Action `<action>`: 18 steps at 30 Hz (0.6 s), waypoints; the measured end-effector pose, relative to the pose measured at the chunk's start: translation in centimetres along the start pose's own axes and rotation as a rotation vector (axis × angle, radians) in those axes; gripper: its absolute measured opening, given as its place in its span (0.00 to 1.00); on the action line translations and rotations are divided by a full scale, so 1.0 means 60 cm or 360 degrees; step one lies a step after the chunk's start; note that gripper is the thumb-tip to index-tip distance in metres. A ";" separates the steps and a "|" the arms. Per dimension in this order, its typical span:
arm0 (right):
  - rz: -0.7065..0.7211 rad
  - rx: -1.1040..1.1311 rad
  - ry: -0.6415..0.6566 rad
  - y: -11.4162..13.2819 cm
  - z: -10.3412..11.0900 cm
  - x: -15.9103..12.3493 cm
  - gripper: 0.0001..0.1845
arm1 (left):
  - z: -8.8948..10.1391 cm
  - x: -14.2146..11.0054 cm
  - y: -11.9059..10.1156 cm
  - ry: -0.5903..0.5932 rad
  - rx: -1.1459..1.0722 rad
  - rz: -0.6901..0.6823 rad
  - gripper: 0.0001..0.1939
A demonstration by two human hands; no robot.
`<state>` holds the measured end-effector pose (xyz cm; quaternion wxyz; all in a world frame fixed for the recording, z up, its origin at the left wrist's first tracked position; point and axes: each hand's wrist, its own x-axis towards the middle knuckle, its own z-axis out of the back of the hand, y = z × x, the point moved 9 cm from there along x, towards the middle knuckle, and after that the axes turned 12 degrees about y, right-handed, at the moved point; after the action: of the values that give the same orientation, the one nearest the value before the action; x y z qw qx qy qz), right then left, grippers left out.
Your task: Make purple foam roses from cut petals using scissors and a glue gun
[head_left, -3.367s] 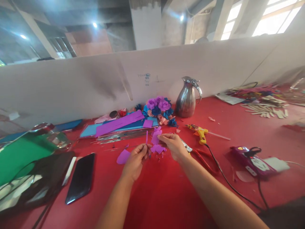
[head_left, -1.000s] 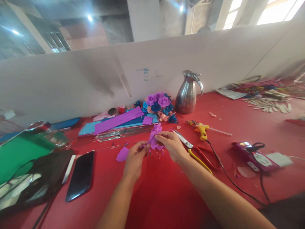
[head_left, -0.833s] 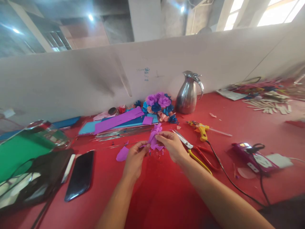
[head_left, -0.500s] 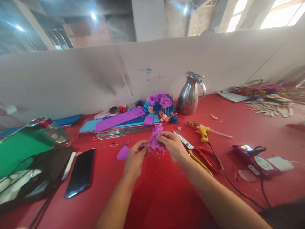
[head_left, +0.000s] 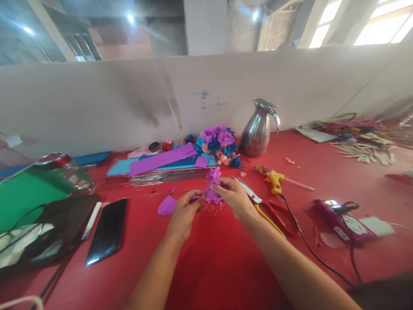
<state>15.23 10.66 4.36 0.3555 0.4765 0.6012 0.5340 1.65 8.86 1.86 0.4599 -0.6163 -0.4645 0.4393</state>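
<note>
My left hand (head_left: 186, 211) and my right hand (head_left: 235, 198) meet over the red tabletop, thumbs and fingertips pinched. Between them is a small piece of purple crepe paper (head_left: 211, 188); its lower part is partly hidden by my fingers. Just beyond the fingertips sits a ruffled purple paper flower (head_left: 213, 173); whether it joins the held piece I cannot tell. A loose purple petal (head_left: 167, 206) lies left of my left hand. Scissors with red and yellow handles (head_left: 254, 196) rest beside my right hand, blades pointing away.
Behind my hands are a bunch of paper flowers (head_left: 216, 140), a purple paper strip (head_left: 164, 159) and thin wires (head_left: 161, 178). A metal jug (head_left: 258, 129) stands by the wall. To the right are a yellow glue gun (head_left: 275, 181) and a power strip (head_left: 345, 224); a phone (head_left: 108, 230) lies left.
The purple paper between my hands has shifted and looks more bunched, with less of it showing. My hands stay nearly in place; the view has tilted slightly.
</note>
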 end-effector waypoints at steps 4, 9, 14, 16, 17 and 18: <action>-0.0006 -0.0022 0.0016 0.001 0.000 0.000 0.09 | -0.014 0.003 0.012 0.0218 -0.0253 0.0155 0.12; -0.0053 -0.0059 0.0112 0.005 -0.010 -0.002 0.10 | -0.007 0.005 0.021 0.0240 -0.0412 0.0263 0.11; -0.0045 -0.0031 0.0186 0.011 -0.016 -0.002 0.09 | -0.005 0.006 0.022 0.0282 -0.0320 0.0261 0.13; -0.0040 -0.0036 0.0186 0.010 -0.014 -0.002 0.08 | -0.004 0.005 0.019 0.0279 -0.0235 0.0237 0.13; -0.0040 -0.0043 0.0190 0.009 -0.014 -0.001 0.08 | -0.004 0.005 0.015 0.0281 -0.0175 0.0213 0.13; -0.0041 -0.0051 0.0193 0.008 -0.013 -0.001 0.08 | -0.005 0.004 0.011 0.0290 -0.0111 0.0183 0.13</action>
<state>14.60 10.36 4.94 0.3329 0.4296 0.6192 0.5668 2.12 8.97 1.23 0.4526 -0.6948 -0.3997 0.3907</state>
